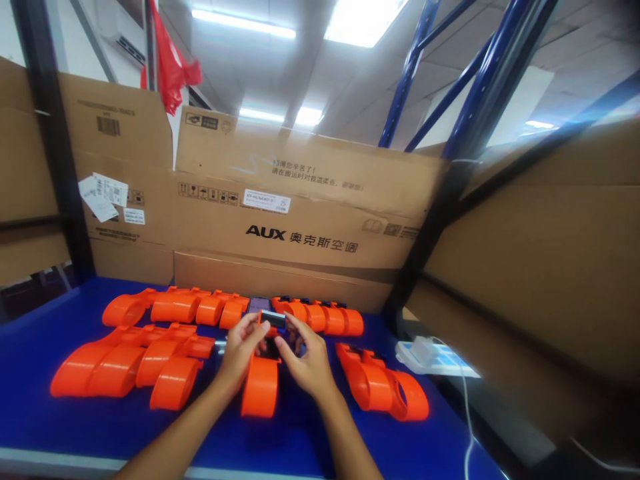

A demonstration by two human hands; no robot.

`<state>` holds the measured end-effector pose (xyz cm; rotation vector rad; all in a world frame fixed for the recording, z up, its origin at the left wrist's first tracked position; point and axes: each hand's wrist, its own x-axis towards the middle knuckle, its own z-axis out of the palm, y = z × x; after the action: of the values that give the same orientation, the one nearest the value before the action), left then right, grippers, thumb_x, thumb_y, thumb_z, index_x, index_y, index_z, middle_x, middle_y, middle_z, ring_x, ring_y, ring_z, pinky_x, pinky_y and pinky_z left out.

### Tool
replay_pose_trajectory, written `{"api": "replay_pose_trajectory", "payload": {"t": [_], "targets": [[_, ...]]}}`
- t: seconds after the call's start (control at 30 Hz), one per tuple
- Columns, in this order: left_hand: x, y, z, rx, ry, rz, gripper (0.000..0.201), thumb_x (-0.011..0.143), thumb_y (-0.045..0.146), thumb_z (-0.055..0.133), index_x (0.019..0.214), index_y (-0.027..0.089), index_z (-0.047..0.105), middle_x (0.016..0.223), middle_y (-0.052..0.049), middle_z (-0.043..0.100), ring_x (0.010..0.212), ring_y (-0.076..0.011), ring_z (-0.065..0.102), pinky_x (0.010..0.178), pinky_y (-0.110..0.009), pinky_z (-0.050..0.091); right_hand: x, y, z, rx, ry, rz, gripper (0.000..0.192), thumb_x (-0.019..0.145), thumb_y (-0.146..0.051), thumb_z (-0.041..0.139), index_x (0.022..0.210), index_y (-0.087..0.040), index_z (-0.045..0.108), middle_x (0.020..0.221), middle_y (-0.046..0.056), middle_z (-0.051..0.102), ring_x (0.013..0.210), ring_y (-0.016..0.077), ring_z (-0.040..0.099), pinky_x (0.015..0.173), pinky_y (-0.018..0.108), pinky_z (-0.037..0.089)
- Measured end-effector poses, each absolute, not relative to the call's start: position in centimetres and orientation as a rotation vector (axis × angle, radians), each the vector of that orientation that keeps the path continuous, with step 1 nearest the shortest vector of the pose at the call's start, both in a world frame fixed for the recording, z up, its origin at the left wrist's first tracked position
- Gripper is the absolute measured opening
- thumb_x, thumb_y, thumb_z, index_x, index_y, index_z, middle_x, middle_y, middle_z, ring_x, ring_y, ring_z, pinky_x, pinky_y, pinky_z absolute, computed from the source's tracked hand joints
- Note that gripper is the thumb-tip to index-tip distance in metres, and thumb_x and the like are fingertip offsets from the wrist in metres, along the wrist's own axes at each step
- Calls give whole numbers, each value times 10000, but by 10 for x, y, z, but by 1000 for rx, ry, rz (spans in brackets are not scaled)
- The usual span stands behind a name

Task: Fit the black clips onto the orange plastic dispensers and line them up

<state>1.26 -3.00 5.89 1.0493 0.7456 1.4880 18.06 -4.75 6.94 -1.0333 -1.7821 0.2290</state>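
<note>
In the middle of the blue table, my left hand (245, 347) pinches the left side of a small dark block with a pale top edge (273, 320). My right hand (309, 360) has its fingers closed around the block's right side. An orange looped band (260, 388) hangs just below, between my wrists, and seems joined to the block; the join is partly behind my fingers. Right behind my hands lies a phone-like device (259, 305) with a lit screen.
Similar orange bands lie in groups: front left (117, 360), back left (175, 305), back right (320, 317) and right (380, 383). A white power strip (435, 357) with a plug and cable sits at the right edge. Cardboard panels (300, 220) and dark posts (425, 233) stand behind the table.
</note>
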Motion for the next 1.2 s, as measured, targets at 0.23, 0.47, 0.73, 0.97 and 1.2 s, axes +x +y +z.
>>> {"api": "replay_pose_trajectory", "payload": {"t": [0.23,0.47,0.73,0.97,1.2], "targets": [[20,-34,53,1099,697,1433,394,735,480,767,970,188,646,603,53,571,389,-63,443,400,-187,323,180,-50,65,-1013,-1763,136,455,871,-331,632,1309,-208,630,835,51,692,560,142,536,528,261,468],[21,-37,52,1158,731,1374,373,731,504,765,840,162,662,537,48,542,357,-52,399,373,-186,271,180,-51,64,-978,-1814,72,445,858,-254,596,1297,-201,640,785,46,667,621,164,576,586,275,503],[17,-31,41,1185,782,1358,345,774,502,718,782,171,619,389,83,431,325,-71,365,386,-192,289,181,-48,61,-921,-1919,18,409,903,-245,544,1292,-155,632,693,24,590,604,160,544,548,260,460],[17,-30,41,1201,772,1349,332,780,494,707,753,181,601,368,83,429,311,-77,365,389,-201,312,183,-48,60,-887,-1962,-19,411,930,-232,511,1320,-153,614,705,32,590,618,167,552,549,264,462],[16,-30,42,1185,758,1348,332,759,489,729,762,177,615,363,85,429,303,-80,375,388,-204,329,183,-45,58,-865,-1971,-34,426,941,-238,507,1349,-158,595,716,32,596,629,164,561,567,259,480]]}}
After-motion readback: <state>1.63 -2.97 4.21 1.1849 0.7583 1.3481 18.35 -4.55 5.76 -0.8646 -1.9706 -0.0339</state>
